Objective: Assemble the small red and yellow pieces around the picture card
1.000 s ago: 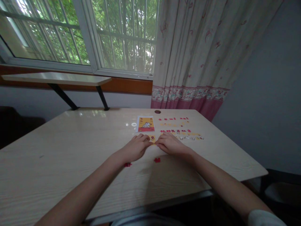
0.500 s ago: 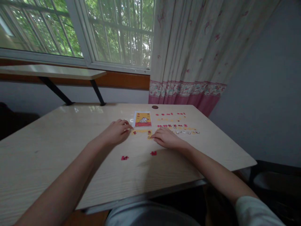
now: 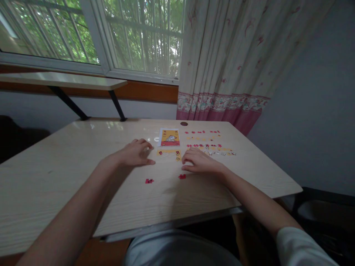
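Red puzzle pieces [image 3: 149,180], orange-red card [image 3: 169,137] (white border), pale woodgrain table [image 3: 69,177].

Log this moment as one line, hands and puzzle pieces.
left hand resting on table | right hand beside yellow puzzle strip | loose red piece near right hand

You looked into a dim room lit only by the window [image 3: 138,37], pale glare sat on the table [image 3: 69,159] just below the window, puzzle pieces [image 3: 210,146] looked soft, edges far from the window bowed.
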The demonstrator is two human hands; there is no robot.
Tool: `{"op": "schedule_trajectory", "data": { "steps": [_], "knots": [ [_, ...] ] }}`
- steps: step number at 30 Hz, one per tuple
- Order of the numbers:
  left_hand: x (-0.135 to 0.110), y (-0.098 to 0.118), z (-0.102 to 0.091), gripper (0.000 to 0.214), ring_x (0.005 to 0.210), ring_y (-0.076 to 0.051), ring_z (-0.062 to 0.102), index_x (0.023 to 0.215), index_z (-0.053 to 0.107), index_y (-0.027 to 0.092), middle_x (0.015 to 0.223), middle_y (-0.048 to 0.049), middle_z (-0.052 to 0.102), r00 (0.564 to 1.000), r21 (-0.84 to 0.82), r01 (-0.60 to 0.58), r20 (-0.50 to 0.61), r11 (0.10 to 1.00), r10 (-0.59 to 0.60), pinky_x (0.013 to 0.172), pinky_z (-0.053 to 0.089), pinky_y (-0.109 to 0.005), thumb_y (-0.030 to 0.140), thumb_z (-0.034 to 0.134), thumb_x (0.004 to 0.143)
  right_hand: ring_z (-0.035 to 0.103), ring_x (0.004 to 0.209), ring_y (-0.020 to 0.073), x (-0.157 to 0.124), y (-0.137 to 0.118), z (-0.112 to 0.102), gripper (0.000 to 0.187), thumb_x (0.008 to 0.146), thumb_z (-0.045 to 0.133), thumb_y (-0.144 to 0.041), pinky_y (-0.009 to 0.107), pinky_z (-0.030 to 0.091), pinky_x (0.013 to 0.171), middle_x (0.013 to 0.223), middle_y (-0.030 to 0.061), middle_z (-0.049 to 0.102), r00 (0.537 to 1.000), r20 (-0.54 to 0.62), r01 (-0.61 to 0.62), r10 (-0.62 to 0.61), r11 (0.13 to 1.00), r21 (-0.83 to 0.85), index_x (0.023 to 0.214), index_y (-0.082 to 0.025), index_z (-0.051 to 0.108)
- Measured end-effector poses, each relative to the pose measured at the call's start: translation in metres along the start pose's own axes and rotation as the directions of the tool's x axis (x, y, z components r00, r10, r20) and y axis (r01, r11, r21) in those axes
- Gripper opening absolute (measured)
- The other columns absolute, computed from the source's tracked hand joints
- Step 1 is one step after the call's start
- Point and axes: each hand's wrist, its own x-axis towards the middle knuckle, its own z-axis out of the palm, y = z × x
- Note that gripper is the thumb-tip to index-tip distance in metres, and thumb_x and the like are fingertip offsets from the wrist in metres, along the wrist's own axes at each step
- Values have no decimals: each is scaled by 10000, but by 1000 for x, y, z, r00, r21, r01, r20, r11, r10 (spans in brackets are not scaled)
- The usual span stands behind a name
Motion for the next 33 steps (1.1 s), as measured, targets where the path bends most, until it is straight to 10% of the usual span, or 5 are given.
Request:
{"op": "schedule_trajectory", "data": {
  "steps": [7,33],
  "knots": [
    [-12,17,-3,862,1078,-340,459,1019,559,159,1155,-142,497,967,-4,-1,254,1000,2,892,418,-410,700,733,371,493,813,159,2,-9,3,357,784,644,-521,268,347,769,802,20,576,999,39,23,-25,998,56,756,-180,543],
    [-4,0,4,897,1129,-372,426,1037,554,148,1222,-178,475,992,-10,31,126,999,-29,918,391,-445,756,692,391,470,789,161,5,-4,15,378,823,583,-545,267,326,739,772,23,578,1000,-8,-28,28,1000,-14,730,-182,534]
  ]
}}
